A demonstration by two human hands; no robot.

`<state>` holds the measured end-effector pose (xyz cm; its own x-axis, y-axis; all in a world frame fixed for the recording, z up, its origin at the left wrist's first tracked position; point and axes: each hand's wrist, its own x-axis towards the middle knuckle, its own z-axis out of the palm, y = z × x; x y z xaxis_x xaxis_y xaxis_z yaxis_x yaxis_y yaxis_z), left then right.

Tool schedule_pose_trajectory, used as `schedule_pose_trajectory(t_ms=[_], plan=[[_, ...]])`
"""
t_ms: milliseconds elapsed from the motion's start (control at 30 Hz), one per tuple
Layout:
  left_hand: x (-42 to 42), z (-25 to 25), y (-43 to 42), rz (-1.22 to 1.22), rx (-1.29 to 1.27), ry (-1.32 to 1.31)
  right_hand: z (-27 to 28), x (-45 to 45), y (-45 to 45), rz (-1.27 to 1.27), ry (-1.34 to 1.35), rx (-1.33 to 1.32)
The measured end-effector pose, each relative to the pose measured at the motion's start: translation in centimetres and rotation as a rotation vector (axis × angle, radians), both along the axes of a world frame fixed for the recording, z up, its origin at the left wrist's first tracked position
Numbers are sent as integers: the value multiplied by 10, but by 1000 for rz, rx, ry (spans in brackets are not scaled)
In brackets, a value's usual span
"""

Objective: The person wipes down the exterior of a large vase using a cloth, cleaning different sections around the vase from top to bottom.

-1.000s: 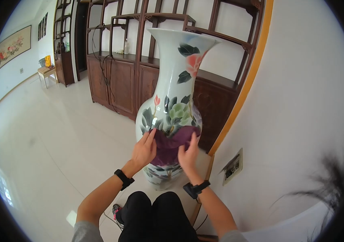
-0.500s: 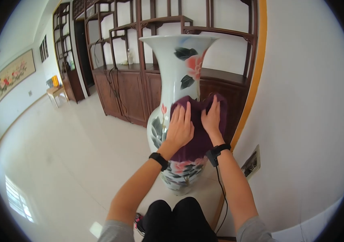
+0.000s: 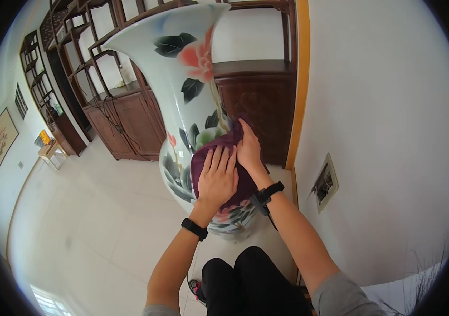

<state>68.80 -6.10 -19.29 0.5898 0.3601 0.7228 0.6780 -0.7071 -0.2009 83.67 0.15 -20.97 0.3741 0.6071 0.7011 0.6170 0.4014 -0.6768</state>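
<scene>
A tall white porcelain vase [image 3: 177,113], painted with pink flowers and dark leaves, stands in front of me. Over its rounded body lies a dark purple cloth [image 3: 245,185]. My left hand [image 3: 217,181] rests flat on the cloth, fingers stretched upward and slightly apart, pressing it to the vase. Higher and to the right, my right hand [image 3: 249,151] lies along the cloth near its upper right edge, its fingers extended and close together. The vase surface under the cloth is hidden. Both wrists wear black bands.
Dark wooden shelving with cabinets [image 3: 124,118] stands behind the vase. A white wall [image 3: 372,131] with an open socket box [image 3: 326,183] and exposed wires is close on the right. A stool [image 3: 51,151] stands far left on the pale tiled floor [image 3: 93,210].
The view has moved closer and tilted, so the vase looks larger and leaning. My right hand has come nearer my left, and the cloth is bunched more narrowly between them.
</scene>
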Motion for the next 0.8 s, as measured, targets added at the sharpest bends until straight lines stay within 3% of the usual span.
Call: schedule_pose_trajectory(t_ms=[267,367,433,500,567,667,800], plan=[[1,-10,-6,7,25,3,-5,1,-15,-9,3,-21],[-7,-8,-5,-40,21,11,16,7,-53,-105,-281,-164],[-13,-5,-4,-68,25,26,39,16,-93,-61,-332,-152],[-14,-6,-4,-75,28,29,86,15,-157,382,137,-57],[-13,-7,-4,-42,37,26,135,9,-231,742,372,135],[-12,-7,-8,-47,14,24,177,-7,-290,1314,456,372],[-10,-12,-3,-44,65,10,187,-22,-324,1589,369,426]])
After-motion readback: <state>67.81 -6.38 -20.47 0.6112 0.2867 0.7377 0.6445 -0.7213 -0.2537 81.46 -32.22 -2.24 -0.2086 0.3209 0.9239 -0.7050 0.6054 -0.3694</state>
